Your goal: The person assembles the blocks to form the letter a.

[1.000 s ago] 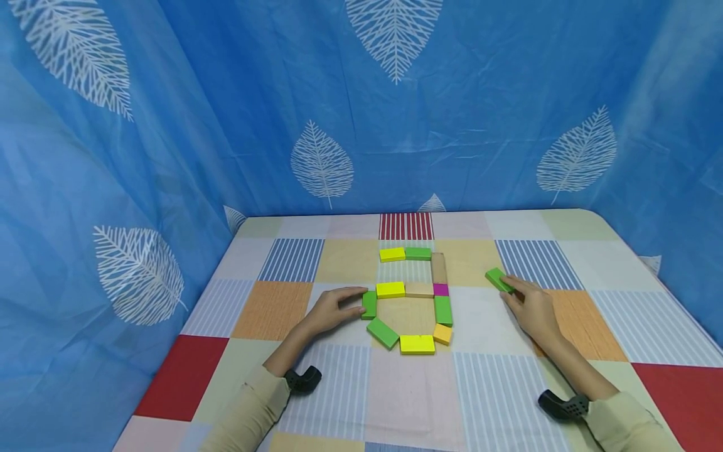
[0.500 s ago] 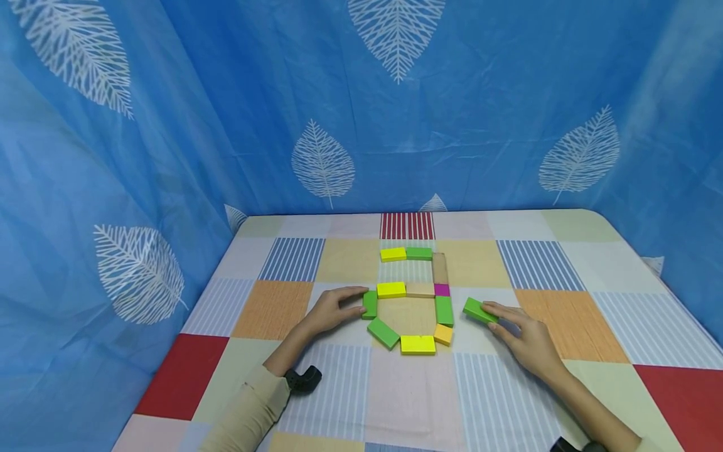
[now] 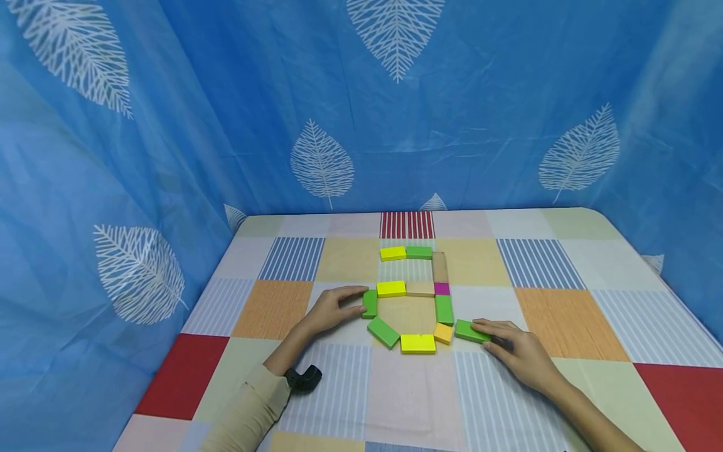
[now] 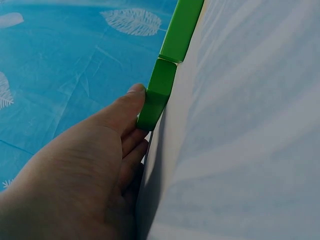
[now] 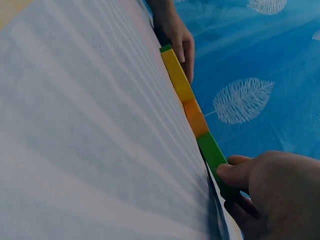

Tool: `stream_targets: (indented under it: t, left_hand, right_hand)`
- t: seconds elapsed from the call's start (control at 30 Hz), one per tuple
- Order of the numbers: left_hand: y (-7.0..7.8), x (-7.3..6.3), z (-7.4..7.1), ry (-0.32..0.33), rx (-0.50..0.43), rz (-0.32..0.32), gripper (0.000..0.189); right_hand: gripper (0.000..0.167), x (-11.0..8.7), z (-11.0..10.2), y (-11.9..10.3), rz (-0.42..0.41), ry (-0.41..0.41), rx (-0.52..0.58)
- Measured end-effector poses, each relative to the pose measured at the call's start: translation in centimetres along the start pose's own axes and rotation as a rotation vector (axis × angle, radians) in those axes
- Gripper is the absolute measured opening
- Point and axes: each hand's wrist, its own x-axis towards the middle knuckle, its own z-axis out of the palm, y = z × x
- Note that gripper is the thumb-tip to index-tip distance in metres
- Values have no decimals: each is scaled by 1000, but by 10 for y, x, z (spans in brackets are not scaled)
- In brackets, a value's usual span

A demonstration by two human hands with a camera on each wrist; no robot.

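In the head view, wooden blocks lie joined in an outline. My left hand (image 3: pixel 333 311) touches the left side of an upright green block (image 3: pixel 369 304) with thumb and index fingertips. In the left wrist view, the left thumb rests against that block's near end. My right hand (image 3: pixel 522 355) pinches another green block (image 3: pixel 472 331) between thumb and fingers, just right of a short orange block (image 3: pixel 443 333). Seen from the right wrist, the pinched green block's far end appears close to the orange one; contact cannot be told.
Yellow blocks (image 3: pixel 418 344), a slanted green block (image 3: pixel 383 332), a purple block (image 3: pixel 442 289) and plain wood blocks (image 3: pixel 439 267) make up the outline. A patchwork cloth (image 3: pixel 316 414) covers the table. Behind it hangs a blue leaf-patterned curtain (image 3: pixel 452 125).
My right hand has carried its green block left and toward me, from the right part of the table to beside the orange block. The left hand has stayed in place.
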Motion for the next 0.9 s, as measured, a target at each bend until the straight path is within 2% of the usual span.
stream_targets:
  t: [0.57, 0.73, 0.9]
  left_hand:
    - [0, 1, 0, -1, -9, 8, 45]
    - [-1, 2, 0, -5, -13, 13, 46]
    - [1, 2, -5, -17, -88, -25, 47]
  right_hand:
    - [44, 1, 5, 4, -62, 2, 35]
    - [47, 3, 4, 4, -84, 27, 33]
    - [46, 9, -4, 4, -110, 54, 28]
